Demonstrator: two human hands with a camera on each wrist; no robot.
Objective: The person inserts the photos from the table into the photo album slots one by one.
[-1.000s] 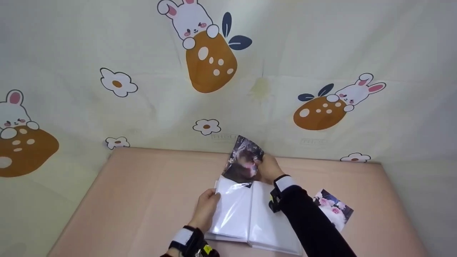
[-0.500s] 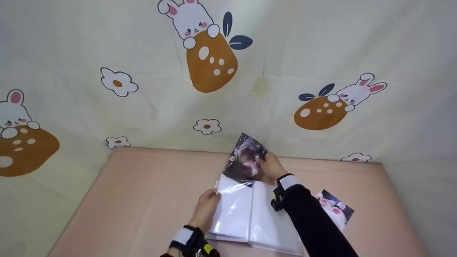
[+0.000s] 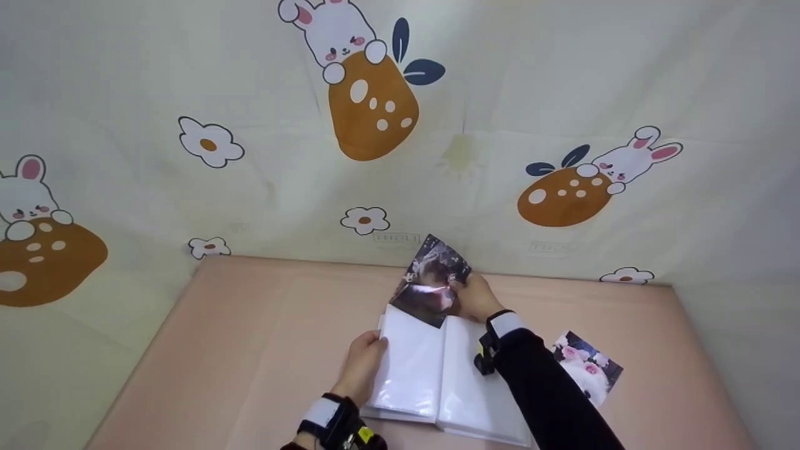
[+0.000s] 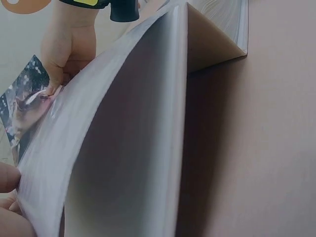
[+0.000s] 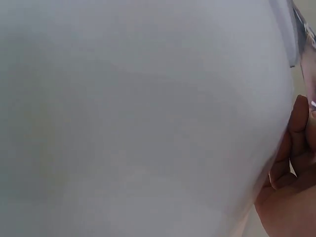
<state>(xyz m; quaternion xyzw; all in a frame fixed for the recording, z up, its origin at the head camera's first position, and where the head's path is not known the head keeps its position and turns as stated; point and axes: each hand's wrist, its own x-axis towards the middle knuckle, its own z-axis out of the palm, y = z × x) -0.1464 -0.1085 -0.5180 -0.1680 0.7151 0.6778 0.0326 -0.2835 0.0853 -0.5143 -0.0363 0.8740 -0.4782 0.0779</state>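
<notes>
A photo album [image 3: 409, 369] lies open on the table, showing white pages with clear plastic sleeves. At its left edge my left hand [image 3: 361, 369] grips the raised page between thumb and fingers; in the left wrist view that page [image 4: 98, 98] bows away from the cover. My right hand [image 3: 478, 297] pinches the right edge of a dark photo [image 3: 431, 281] with a blurry pinkish-brown subject. The photo stands tilted at the top of the left page, its lower corner at the sleeve's opening. Whether that corner is inside the sleeve I cannot tell. A white page fills most of the right wrist view.
A second photo [image 3: 587, 369] with pink roses and something white and fluffy lies right of the album, partly behind my right sleeve [image 3: 550, 381]. The pinkish table [image 3: 262, 337] ends at a cream curtain [image 3: 487, 200] printed with rabbits and flowers.
My right hand and the photo have shifted slightly to the right. The glare on the sleeve's upper edge has faded. My left hand stays on the page.
</notes>
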